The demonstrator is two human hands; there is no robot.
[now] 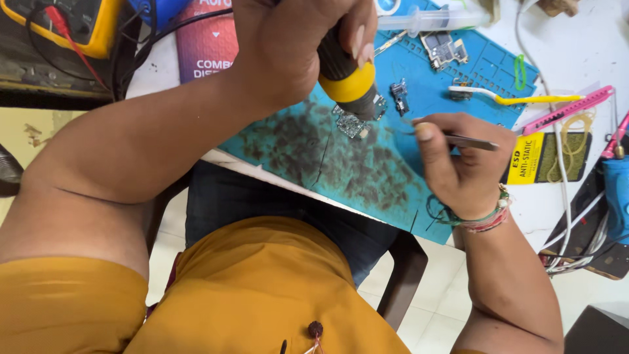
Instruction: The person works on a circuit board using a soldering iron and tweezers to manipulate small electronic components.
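- Blue work mat, smudged dark, covers the white tabletop; small circuit board lies on it between both hands.
- Left hand — grip closed round a black-and-yellow heated tool — angles down onto the board, nozzle just above it.
- Right hand pinches tweezers, tips lost to blur, lying across from the board's right — the left is nearer.

A blue mat smudged with dark stains, a yellow-banded black tool, a pink-handled tool.
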